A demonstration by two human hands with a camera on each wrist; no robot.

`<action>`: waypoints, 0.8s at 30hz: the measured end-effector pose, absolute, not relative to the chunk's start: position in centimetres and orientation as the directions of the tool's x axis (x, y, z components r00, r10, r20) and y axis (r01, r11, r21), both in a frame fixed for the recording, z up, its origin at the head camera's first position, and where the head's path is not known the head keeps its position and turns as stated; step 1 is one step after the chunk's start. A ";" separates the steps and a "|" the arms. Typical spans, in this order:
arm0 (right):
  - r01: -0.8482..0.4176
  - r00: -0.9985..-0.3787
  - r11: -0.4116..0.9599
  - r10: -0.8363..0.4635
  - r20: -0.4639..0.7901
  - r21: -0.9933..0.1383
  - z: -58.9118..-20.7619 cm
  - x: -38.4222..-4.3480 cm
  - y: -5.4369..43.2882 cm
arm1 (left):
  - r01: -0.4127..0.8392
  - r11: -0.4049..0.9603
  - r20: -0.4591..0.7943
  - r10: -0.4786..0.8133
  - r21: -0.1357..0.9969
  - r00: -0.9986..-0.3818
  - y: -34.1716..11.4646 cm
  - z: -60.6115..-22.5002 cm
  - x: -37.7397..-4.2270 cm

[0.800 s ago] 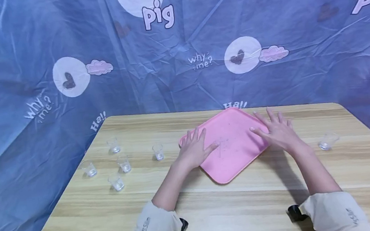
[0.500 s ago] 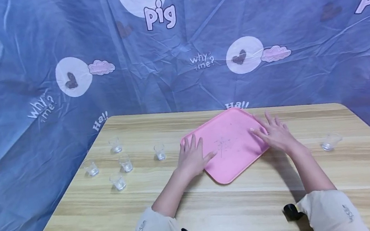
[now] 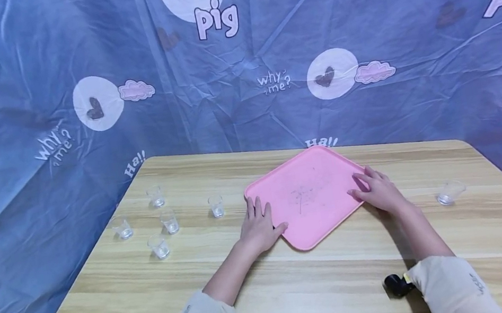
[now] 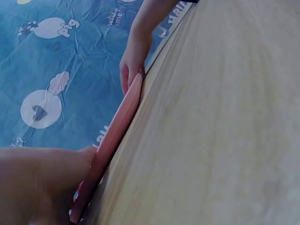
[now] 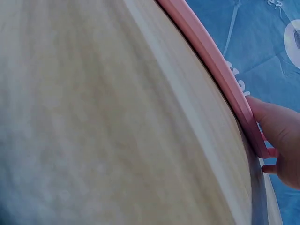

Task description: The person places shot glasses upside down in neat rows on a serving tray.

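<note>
A pink rectangular tray [image 3: 313, 190] with a low rim and a dark plant-like print lies turned at an angle on the wooden table. My left hand [image 3: 259, 233] rests at its left corner, fingers nearly straight along the left rim and thumb over the near rim. In the left wrist view the left hand's thumb [image 4: 84, 157] touches the tray's rim [image 4: 115, 129]. My right hand [image 3: 379, 193] grips the right corner, thumb over the rim and fingers bent around the edge. The right wrist view shows the right hand [image 5: 283, 138] at that corner; some fingertips are hidden.
Several small clear glasses [image 3: 170, 222] stand left of the tray, one glass [image 3: 217, 207] nearest it. Another clear glass [image 3: 449, 194] lies tilted or on its side at the right. A blue printed cloth [image 3: 244, 109] hangs behind the table [image 3: 319, 296].
Both hands have come down from above the tray onto its left and right corners. The right fingers have bent around the edge. The tray has stayed in place.
</note>
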State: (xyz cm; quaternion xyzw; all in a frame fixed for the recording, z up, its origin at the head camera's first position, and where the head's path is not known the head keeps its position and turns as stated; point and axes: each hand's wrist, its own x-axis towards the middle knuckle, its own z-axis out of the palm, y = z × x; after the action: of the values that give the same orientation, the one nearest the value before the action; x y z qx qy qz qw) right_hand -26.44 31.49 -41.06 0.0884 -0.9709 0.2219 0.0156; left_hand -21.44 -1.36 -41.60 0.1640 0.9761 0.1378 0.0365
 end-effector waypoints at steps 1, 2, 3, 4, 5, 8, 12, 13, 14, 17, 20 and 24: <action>-0.177 -0.984 0.887 -0.162 0.071 -0.427 -41.1 -26.4 31.5 | 0.317 0.908 -0.024 0.336 0.276 -0.942 -1.4 -41.7 -21.5; -0.174 -0.985 0.890 -0.159 0.072 -0.422 -41.1 -26.3 31.5 | 0.325 0.908 -0.020 0.342 0.265 -0.939 -1.5 -41.8 -21.6; -0.172 -0.985 0.893 -0.156 0.071 -0.415 -41.1 -26.2 31.5 | 0.332 0.908 -0.020 0.348 0.255 -0.937 -1.6 -41.8 -21.7; -0.169 -0.986 0.899 -0.155 0.068 -0.405 -41.0 -26.0 31.4 | 0.335 0.908 -0.021 0.351 0.251 -0.936 -1.7 -41.9 -21.8; -0.166 -0.986 0.905 -0.154 0.062 -0.392 -41.0 -25.9 31.4 | 0.336 0.908 -0.023 0.353 0.250 -0.935 -1.8 -41.9 -22.0; -0.156 -0.988 0.930 -0.154 0.031 -0.333 -40.8 -25.1 31.0 | 0.337 0.903 -0.030 0.357 0.265 -0.934 -2.3 -41.9 -22.6; -0.138 -0.989 0.957 -0.146 -0.012 -0.253 -40.4 -23.9 30.2 | 0.333 0.889 -0.039 0.362 0.314 -0.931 -2.6 -42.0 -23.7; -0.132 -0.990 0.961 -0.140 -0.017 -0.242 -40.3 -23.5 30.0 | 0.331 0.886 -0.040 0.363 0.324 -0.931 -2.6 -42.0 -24.0; -0.125 -0.991 0.966 -0.134 -0.022 -0.228 -40.2 -23.2 29.7 | 0.328 0.882 -0.039 0.361 0.337 -0.932 -2.6 -42.1 -24.3; -0.106 -0.992 0.977 -0.116 -0.042 -0.188 -39.7 -22.2 28.9 | 0.325 0.880 -0.029 0.357 0.346 -0.934 -2.6 -42.3 -25.3; -0.085 -0.991 0.984 -0.099 -0.086 -0.160 -38.8 -21.5 28.2 | 0.324 0.879 -0.010 0.349 0.349 -0.937 -2.5 -42.3 -26.2; -0.061 -0.988 0.988 -0.081 -0.133 -0.145 -37.9 -21.0 27.7 | 0.332 0.887 0.007 0.349 0.322 -0.937 -2.3 -42.2 -27.1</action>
State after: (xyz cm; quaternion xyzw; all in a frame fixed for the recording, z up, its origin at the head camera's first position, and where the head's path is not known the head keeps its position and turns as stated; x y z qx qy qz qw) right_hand -20.96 27.74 -37.87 0.0357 -0.9945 0.0702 -0.0696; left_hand -27.12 -2.28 -42.19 0.1754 0.9709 0.1610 0.0255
